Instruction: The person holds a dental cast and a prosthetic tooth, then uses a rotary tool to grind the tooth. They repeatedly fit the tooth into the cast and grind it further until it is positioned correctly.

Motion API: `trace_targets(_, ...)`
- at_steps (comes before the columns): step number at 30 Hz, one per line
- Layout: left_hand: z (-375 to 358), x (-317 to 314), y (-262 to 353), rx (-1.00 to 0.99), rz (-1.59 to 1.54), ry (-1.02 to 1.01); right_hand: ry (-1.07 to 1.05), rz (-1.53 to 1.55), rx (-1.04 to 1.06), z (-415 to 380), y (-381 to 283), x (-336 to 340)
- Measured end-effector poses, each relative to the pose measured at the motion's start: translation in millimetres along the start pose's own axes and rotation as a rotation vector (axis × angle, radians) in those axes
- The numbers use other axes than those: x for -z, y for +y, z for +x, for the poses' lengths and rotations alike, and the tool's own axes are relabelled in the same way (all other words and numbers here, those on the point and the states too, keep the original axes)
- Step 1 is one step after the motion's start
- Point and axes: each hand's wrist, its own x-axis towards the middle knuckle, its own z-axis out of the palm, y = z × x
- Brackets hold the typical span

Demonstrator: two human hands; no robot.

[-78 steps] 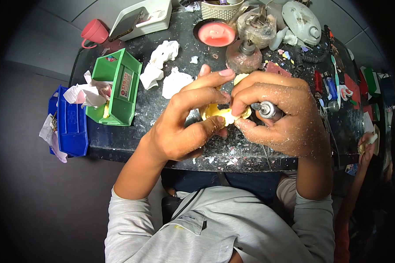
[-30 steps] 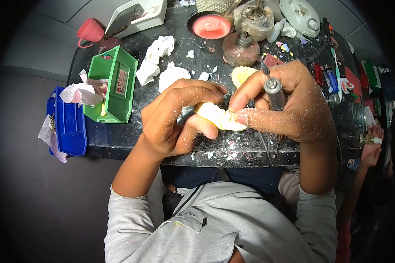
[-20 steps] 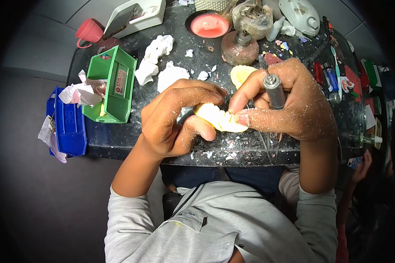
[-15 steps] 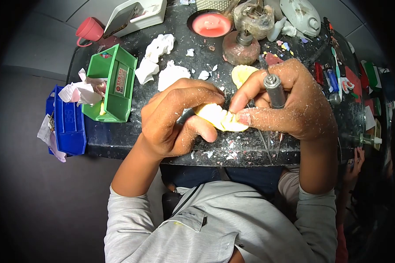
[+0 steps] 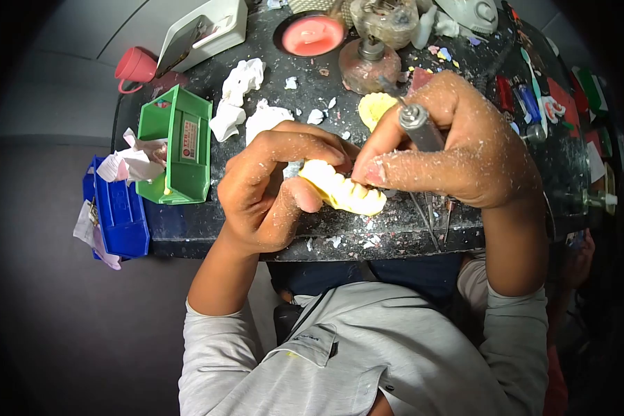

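My left hand [image 5: 274, 187] pinches a yellow dental cast [image 5: 347, 191] between thumb and fingers, its row of teeth facing up. Pale dust covers my fingers. In my right hand [image 5: 457, 145] lies a grey cylindrical handpiece [image 5: 423, 128], its metal end pointing up and away from the cast. The thumb and forefinger of that hand come together right at the teeth. Whatever lies between those fingertips is hidden. Behind the right hand a second yellow cast [image 5: 376, 109] rests on the dark table.
A green bin [image 5: 191, 149] and a blue bin [image 5: 121, 218] stand at left with crumpled paper. At the back are a pink wax dish [image 5: 313, 35], a glass burner [image 5: 369, 66] and a white tray [image 5: 211, 35]. Thin metal tools [image 5: 426, 222] lie near the front edge, among scraps.
My right hand has shifted slightly up and left along the cast, uncovering more teeth at its right end. The cast has tilted down toward the right. The whole view has shifted a little.
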Motion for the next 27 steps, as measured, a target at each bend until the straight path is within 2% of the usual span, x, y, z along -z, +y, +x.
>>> trace_targets(3,1,-3,5,0.065,0.045,-0.040,0.000,-0.126,-0.070,-3,-1,4)
trace_targets(5,0,0,-1,0.059,0.051,-0.064,0.016,0.017,-0.020,-2,-1,1)
trace_targets(8,2,-1,-5,-0.042,-0.017,-0.030,0.033,-0.059,-0.003,-4,1,4)
trace_targets(10,3,0,-6,-0.043,-0.022,-0.037,0.070,-0.417,0.137,-6,0,6)
trace_targets(11,3,1,-7,-0.048,-0.032,-0.028,0.077,-0.412,0.145,-6,-2,6)
trace_targets(13,3,4,-9,-0.048,-0.011,-0.039,0.029,-0.243,-0.056,-5,-6,6)
trace_targets(16,5,4,-12,-0.078,0.008,-0.046,0.067,-0.261,0.083,-4,2,2)
trace_targets(19,4,4,-11,-0.092,0.040,-0.023,0.087,-0.182,0.127,-2,11,-5)
trace_targets(22,4,4,-11,-0.096,0.049,-0.018,0.031,-0.144,0.012,-1,3,0)
trace_targets(27,3,4,-9,-0.095,0.062,-0.002,0.027,-0.150,-0.026,-2,-1,1)
